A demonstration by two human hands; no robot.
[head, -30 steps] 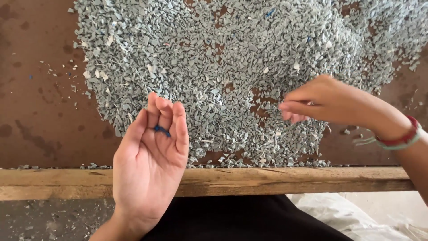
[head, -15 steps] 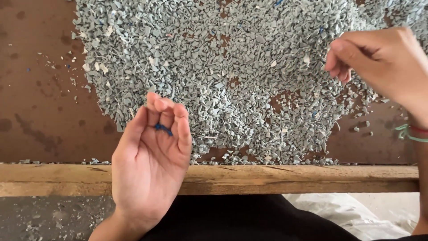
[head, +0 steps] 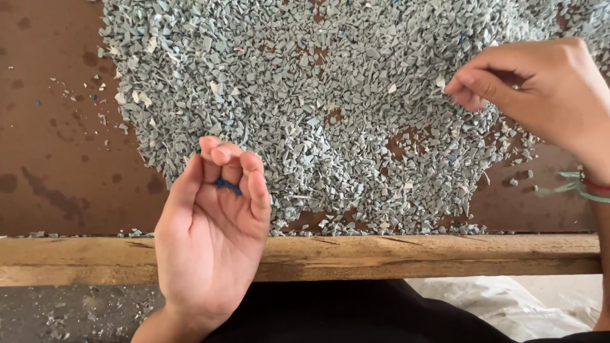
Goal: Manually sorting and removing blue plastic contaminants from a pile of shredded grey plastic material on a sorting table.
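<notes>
My left hand (head: pixel 213 241) cups small blue plastic chips (head: pixel 227 185), fingers curled to keep them in; my right hand (head: pixel 540 95), at two o'clock, pinches its fingertips together over the heap of grey plastic flakes (head: pixel 305 101).

Flakes (head: pixel 330 95): pale grey-blue, a few white and off-white ones mixed in, scattered bright blue specks seen. Board (head: pixel 70 140): reddish brown, mottled with darker stains. Rail (head: pixel 413 257): tan wood, streaked with darker grain. Blue bits (head: pixel 227 185) seen in the left hand (head: pixel 213 244): deep blue. Bands (head: pixel 588 188) on the right wrist: red and pale green. Cloth (head: pixel 356 314) at bottom: black. Floor (head: pixel 70 314): grey, speckled.
</notes>
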